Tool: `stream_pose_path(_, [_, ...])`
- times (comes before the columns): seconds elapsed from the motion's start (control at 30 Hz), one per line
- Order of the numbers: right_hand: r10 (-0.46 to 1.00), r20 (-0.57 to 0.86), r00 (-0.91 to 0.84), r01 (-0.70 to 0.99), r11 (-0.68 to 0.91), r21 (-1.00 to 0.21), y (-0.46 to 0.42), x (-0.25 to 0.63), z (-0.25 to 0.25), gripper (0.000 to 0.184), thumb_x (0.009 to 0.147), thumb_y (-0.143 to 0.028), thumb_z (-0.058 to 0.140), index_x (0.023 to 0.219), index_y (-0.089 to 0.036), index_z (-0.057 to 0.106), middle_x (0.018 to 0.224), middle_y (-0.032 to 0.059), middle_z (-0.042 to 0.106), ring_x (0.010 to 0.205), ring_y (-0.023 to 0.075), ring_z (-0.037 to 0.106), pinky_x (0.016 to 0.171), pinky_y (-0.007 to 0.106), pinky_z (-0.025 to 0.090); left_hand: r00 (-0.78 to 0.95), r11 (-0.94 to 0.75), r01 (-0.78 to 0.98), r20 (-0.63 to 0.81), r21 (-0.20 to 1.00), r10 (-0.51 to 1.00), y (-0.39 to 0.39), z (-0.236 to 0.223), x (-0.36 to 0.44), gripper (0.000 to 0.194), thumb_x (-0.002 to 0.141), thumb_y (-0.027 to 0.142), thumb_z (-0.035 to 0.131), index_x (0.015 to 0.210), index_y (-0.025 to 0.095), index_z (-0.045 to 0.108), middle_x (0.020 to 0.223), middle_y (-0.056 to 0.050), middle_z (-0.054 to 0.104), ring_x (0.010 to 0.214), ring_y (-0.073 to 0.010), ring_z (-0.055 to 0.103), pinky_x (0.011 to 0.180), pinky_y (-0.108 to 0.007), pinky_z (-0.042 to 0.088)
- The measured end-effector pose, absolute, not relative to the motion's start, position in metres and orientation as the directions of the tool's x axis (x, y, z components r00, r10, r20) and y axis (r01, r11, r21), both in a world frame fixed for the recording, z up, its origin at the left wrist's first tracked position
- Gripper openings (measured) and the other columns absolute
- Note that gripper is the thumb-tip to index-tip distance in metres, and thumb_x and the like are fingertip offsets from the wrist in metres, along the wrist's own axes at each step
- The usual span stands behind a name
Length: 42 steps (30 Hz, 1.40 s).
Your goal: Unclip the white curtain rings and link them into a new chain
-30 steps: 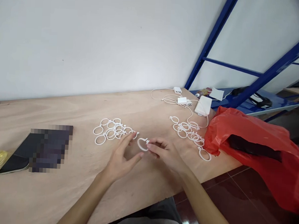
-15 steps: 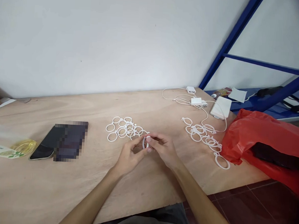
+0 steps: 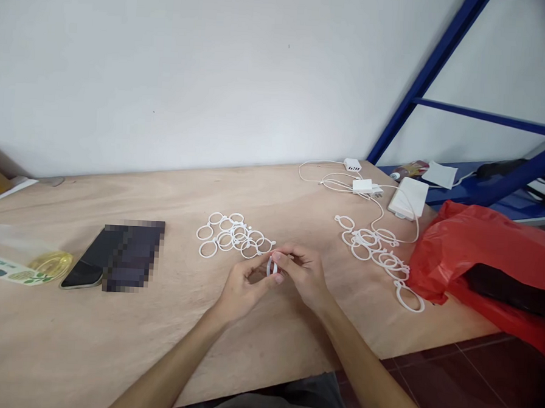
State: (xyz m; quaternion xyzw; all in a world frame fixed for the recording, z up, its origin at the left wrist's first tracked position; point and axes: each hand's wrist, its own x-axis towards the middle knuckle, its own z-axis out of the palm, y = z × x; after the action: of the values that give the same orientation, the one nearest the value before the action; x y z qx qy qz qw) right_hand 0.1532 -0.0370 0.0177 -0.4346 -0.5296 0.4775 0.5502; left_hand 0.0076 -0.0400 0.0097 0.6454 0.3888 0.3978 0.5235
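Between both hands, just above the table, is a white plastic ring [image 3: 270, 266] turned nearly edge-on. My left hand [image 3: 245, 286] pinches it from the left, thumb at its lower side. From the right, the thumb and fingers of my right hand [image 3: 304, 271] close on its upper part, hiding some of it. Just beyond my left fingers lies a pile of white rings [image 3: 225, 241], each with a small knob or loop on its edge. A second heap of similar rings [image 3: 364, 248] spreads over the table to the right of my right hand.
A red plastic bag [image 3: 490, 240] lies at the right edge of the wooden table [image 3: 86, 352]. White cables and a charger [image 3: 362, 186] sit near a white box [image 3: 408, 198] at the back right. On the left are a black phone [image 3: 87, 261] and a clear packet [image 3: 13, 266].
The view has shifted slightly, so everything sits a little further right. Both hands stay on the ring, which now shows narrower between the fingers.
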Motion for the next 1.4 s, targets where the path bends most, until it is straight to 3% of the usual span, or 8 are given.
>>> stream_pose_path(0.13, [0.990, 0.136, 0.022, 0.072, 0.134, -0.988, -0.037, 0.154, 0.013, 0.018, 0.078, -0.033, 0.063, 0.081, -0.018, 0.073, 0.080, 0.0044, 0.071, 0.071, 0.0172, 0.063, 0.062, 0.028, 0.048, 0.323, -0.264, 0.345, 0.150, 0.900, 0.934, -0.036, 0.001, 0.004, 0.040, 0.082, 0.033, 0.062, 0.120, 0.019, 0.062, 0.095, -0.005, 0.069, 0.083, -0.0192, 0.061, 0.076, -0.031, 0.049])
stream_pose_path(0.23, [0.980, 0.186, 0.076, 0.345, 0.149, -0.927, -0.041, 0.167, 0.005, 0.021, 0.077, -0.028, 0.061, 0.090, -0.018, 0.074, 0.084, 0.0060, 0.073, 0.071, 0.0176, 0.063, 0.064, 0.029, 0.048, 0.281, -0.410, 0.592, 0.299, 0.694, 0.912, -0.033, -0.009, -0.001, 0.041, 0.080, 0.029, 0.062, 0.120, 0.018, 0.062, 0.110, -0.011, 0.063, 0.101, -0.0262, 0.057, 0.091, -0.042, 0.047])
stream_pose_path(0.43, [0.883, 0.311, 0.351, 0.818, -0.127, -0.561, -0.049, 0.233, 0.004, 0.031, 0.081, -0.034, 0.054, 0.098, -0.016, 0.072, 0.076, 0.0086, 0.071, 0.070, 0.0223, 0.062, 0.066, 0.034, 0.045, 0.280, -0.439, 0.751, 0.364, 0.493, 0.888, -0.030, -0.019, -0.007, 0.046, 0.083, 0.027, 0.055, 0.127, 0.014, 0.056, 0.102, -0.012, 0.051, 0.097, -0.0271, 0.051, 0.088, -0.046, 0.048])
stream_pose_path(0.53, [0.838, 0.205, 0.506, 0.846, -0.435, -0.308, -0.050, 0.262, 0.008, 0.038, 0.081, -0.036, 0.053, 0.110, -0.018, 0.070, 0.083, 0.0139, 0.072, 0.078, 0.0293, 0.065, 0.065, 0.037, 0.041, 0.254, -0.418, 0.769, 0.369, 0.483, 0.894, -0.027, -0.016, -0.009, 0.051, 0.082, 0.025, 0.055, 0.132, 0.017, 0.051, 0.102, -0.011, 0.048, 0.096, -0.0264, 0.050, 0.087, -0.044, 0.047])
stream_pose_path(0.67, [0.864, 0.116, 0.489, 0.867, -0.468, -0.170, -0.049, 0.276, 0.007, 0.034, 0.084, -0.037, 0.049, 0.102, -0.021, 0.073, 0.089, 0.0164, 0.072, 0.081, 0.0311, 0.065, 0.061, 0.035, 0.037, 0.194, -0.375, 0.782, 0.378, 0.498, 0.905, -0.024, -0.010, -0.013, 0.050, 0.079, 0.022, 0.056, 0.129, 0.021, 0.052, 0.102, -0.010, 0.049, 0.097, -0.0264, 0.051, 0.088, -0.044, 0.046])
stream_pose_path(0.8, [0.874, 0.213, 0.437, 0.879, -0.364, -0.307, -0.048, 0.266, -0.001, 0.030, 0.081, -0.033, 0.051, 0.096, -0.021, 0.074, 0.072, 0.0088, 0.070, 0.067, 0.0248, 0.061, 0.058, 0.032, 0.034, 0.119, -0.303, 0.821, 0.375, 0.484, 0.919, -0.016, 0.002, -0.023, 0.042, 0.082, 0.028, 0.055, 0.124, 0.021, 0.057, 0.109, -0.011, 0.053, 0.104, -0.0280, 0.050, 0.093, -0.044, 0.042])
stream_pose_path(1.1, [0.877, 0.388, 0.283, 0.790, 0.016, -0.612, -0.046, 0.217, 0.004, 0.041, 0.081, -0.049, 0.050, 0.083, -0.016, 0.074, 0.046, -0.0024, 0.047, 0.046, 0.0140, 0.042, 0.052, 0.028, 0.032, -0.419, 0.323, 0.891, 0.305, 0.318, 0.855, 0.011, 0.020, -0.097, 0.070, 0.083, 0.053, 0.047, 0.140, 0.012, 0.042, 0.133, -0.024, 0.051, 0.131, -0.0440, 0.029, 0.107, -0.062, 0.015])
stream_pose_path(1.4, [0.889, 0.415, 0.193, 0.689, 0.178, -0.702, -0.050, 0.196, 0.012, 0.033, 0.081, -0.044, 0.055, 0.081, -0.017, 0.073, 0.047, -0.0038, 0.043, 0.046, 0.0121, 0.040, 0.051, 0.027, 0.035, -0.461, 0.361, 0.859, 0.242, 0.363, 0.853, 0.020, 0.012, -0.115, 0.072, 0.085, 0.054, 0.043, 0.144, 0.014, 0.035, 0.133, -0.023, 0.053, 0.139, -0.0460, 0.019, 0.106, -0.069, 0.007])
